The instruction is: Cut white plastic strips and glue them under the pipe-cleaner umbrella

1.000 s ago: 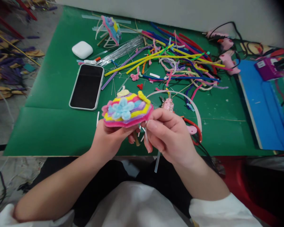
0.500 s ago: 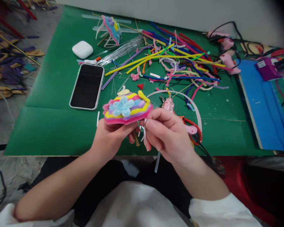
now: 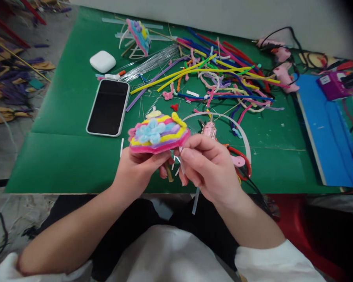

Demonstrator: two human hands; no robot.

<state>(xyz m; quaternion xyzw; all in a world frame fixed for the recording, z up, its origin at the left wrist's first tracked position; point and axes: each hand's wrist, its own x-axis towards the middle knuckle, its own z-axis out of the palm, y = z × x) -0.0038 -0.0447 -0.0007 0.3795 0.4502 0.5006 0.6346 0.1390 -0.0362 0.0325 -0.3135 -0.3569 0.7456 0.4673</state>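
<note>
My left hand [image 3: 138,170] is closed under a small umbrella [image 3: 161,135] made of striped pipe cleaners, with a light blue flower on its side. A brownish handle [image 3: 169,172] sticks out below the canopy. My right hand [image 3: 210,166] pinches a narrow white strip [image 3: 181,160] at the umbrella's right rim. Just behind that hand lies a pink glue gun [image 3: 208,130], and a clear glue stick [image 3: 195,200] shows below the hand over the table's edge. Scissors with orange-red handles [image 3: 248,164] lie to the right, partly hidden. The fingertips under the canopy are hidden.
A phone [image 3: 108,107] and a white case [image 3: 102,61] lie at left on the green table [image 3: 61,156]. Behind are another small umbrella [image 3: 139,37] and many loose pipe cleaners [image 3: 194,72]. A blue board [image 3: 326,133] and a purple box [image 3: 335,85] are at right.
Both hands stay nearly in place on the umbrella. The lower end of the white strip has shifted slightly to the right, and the umbrella has tilted a very little.
</note>
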